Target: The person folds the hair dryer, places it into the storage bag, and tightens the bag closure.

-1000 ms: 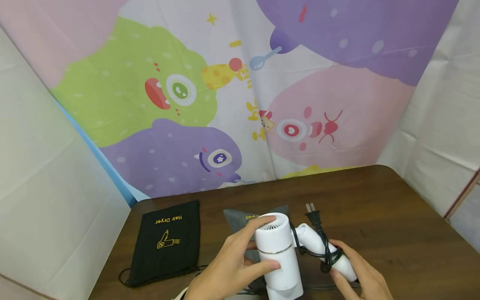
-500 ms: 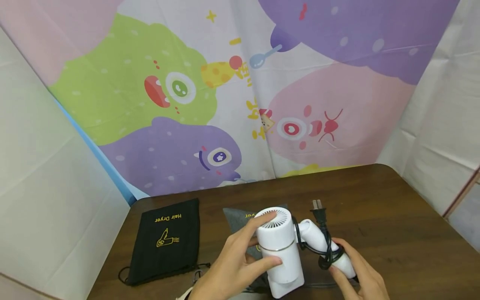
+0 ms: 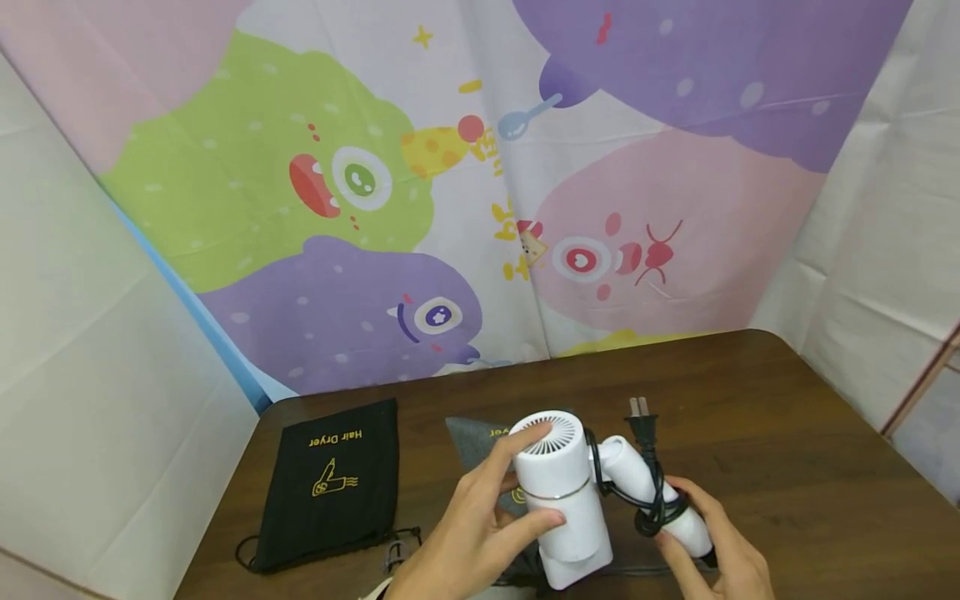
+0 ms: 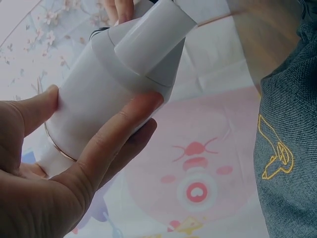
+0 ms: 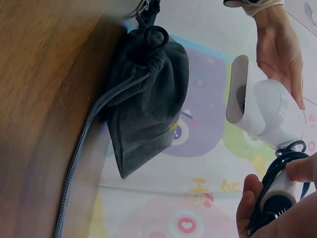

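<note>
A white folding hair dryer is held over the table by both hands, its vented end facing up. My left hand grips the barrel, with a finger over the vent and the thumb on the side. My right hand holds the end of the handle. The black cord is wound round the handle, and its two-pin plug points away. The flat nozzle shows in the right wrist view. Behind the dryer, partly hidden, is a grey drawstring pouch.
A black "Hair Dryer" drawstring bag lies flat on the left of the brown table. The grey pouch's cord runs along the tabletop. A cartoon-print cloth hangs behind the table, with white cloth walls at both sides.
Both hands have lifted the hair dryer slightly and shifted it a little to the right. The plug stands more upright. Both grips look the same.
</note>
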The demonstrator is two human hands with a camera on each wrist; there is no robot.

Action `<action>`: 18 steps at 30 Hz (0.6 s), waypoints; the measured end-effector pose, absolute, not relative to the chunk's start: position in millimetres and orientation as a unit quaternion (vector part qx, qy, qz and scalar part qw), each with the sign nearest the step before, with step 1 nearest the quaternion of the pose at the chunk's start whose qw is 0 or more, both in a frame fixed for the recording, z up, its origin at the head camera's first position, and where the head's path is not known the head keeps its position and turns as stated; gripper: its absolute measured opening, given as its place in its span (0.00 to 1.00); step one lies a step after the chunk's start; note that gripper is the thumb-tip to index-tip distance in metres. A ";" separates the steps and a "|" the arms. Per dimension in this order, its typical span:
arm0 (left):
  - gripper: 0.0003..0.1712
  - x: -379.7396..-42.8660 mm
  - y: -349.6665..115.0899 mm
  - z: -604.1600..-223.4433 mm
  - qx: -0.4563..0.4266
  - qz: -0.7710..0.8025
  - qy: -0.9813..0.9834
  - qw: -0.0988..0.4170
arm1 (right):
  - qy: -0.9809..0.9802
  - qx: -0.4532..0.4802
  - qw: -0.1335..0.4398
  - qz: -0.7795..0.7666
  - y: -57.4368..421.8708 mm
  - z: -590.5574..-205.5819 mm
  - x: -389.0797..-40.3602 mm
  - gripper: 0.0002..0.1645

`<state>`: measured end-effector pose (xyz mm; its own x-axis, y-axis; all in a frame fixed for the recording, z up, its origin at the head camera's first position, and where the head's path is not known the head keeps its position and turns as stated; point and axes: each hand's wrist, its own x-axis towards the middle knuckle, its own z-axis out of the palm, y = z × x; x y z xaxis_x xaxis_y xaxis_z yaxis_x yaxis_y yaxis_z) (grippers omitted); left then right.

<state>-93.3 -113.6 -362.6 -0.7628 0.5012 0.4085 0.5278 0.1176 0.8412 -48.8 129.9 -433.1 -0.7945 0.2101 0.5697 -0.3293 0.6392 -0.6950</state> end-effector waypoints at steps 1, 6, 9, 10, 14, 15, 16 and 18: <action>0.42 -93.2 -113.7 -362.8 -0.345 -0.568 -0.747 0.012 | -0.849 0.031 0.315 0.422 129.1 -433.0 -48.6 0.41; 0.42 -94.1 -113.8 -363.3 -0.351 -0.573 -0.741 0.017 | -0.855 0.006 0.308 0.416 123.0 -431.3 -47.0 0.38; 0.42 -95.3 -113.2 -364.0 -0.353 -0.574 -0.739 0.017 | -0.854 -0.008 0.311 0.418 119.3 -430.7 -45.6 0.37; 0.42 -95.4 -113.1 -364.3 -0.354 -0.574 -0.738 0.017 | -0.852 -0.012 0.313 0.419 118.1 -430.6 -45.1 0.37; 0.42 -94.4 -112.5 -365.0 -0.350 -0.578 -0.737 0.016 | -0.844 -0.017 0.324 0.427 114.4 -430.0 -44.2 0.37; 0.41 -94.3 -112.0 -365.3 -0.348 -0.580 -0.736 0.016 | -0.841 -0.017 0.328 0.429 113.8 -429.8 -44.2 0.37; 0.41 -94.5 -111.1 -366.0 -0.348 -0.584 -0.733 0.018 | -0.840 -0.018 0.333 0.429 113.3 -429.7 -44.3 0.37; 0.41 -94.8 -108.8 -367.6 -0.342 -0.595 -0.727 0.015 | -0.838 -0.021 0.342 0.425 112.4 -429.9 -44.4 0.37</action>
<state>-94.8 -108.8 -367.6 -0.7652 0.4806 0.4284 0.5154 0.0584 0.8550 -44.4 112.4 -429.9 -0.7655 0.3259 0.5548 -0.2557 0.6371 -0.7271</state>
